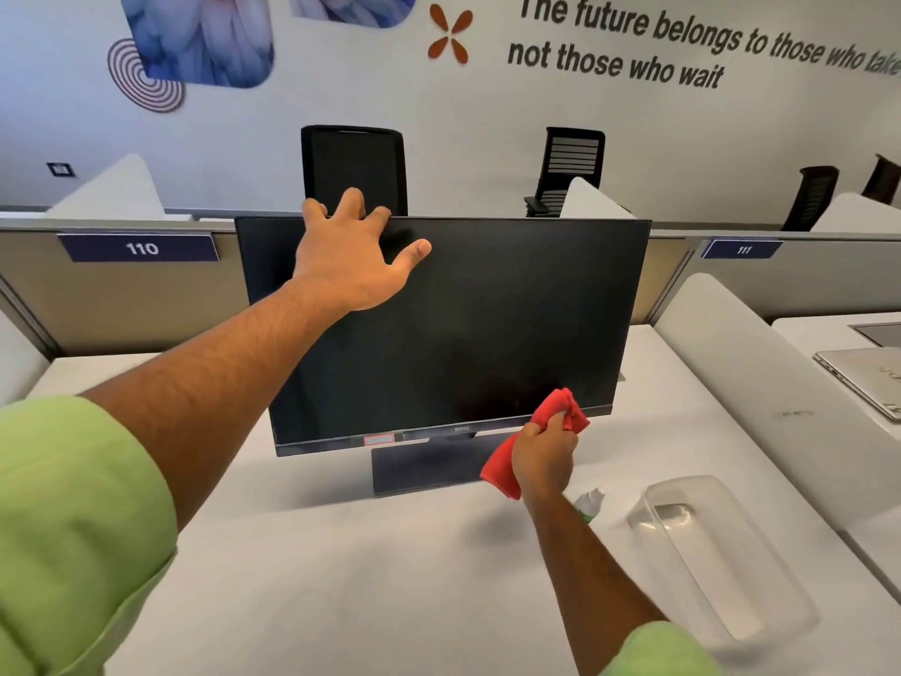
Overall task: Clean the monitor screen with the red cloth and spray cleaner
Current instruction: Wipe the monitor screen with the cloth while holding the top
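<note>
A black monitor (pixel 487 324) stands on its dark base on a white desk (pixel 341 578), its screen off. My left hand (pixel 351 256) grips the monitor's top edge near the left, fingers curled over the back and thumb on the screen. My right hand (pixel 543 453) is closed around a bunched red cloth (pixel 560 412), which presses on the screen's lower right corner by the bottom bezel. A tail of the cloth hangs below the hand. The spray cleaner (pixel 590 502), white-topped with a green body, stands behind my right forearm and is mostly hidden.
A clear plastic tray (pixel 707 553) lies on the desk to the right. A white divider (pixel 760 383) separates a neighbouring desk with a closed laptop (pixel 863 378). Grey partitions labelled 110 and 111 run behind the monitor, with black office chairs (pixel 353 168) beyond.
</note>
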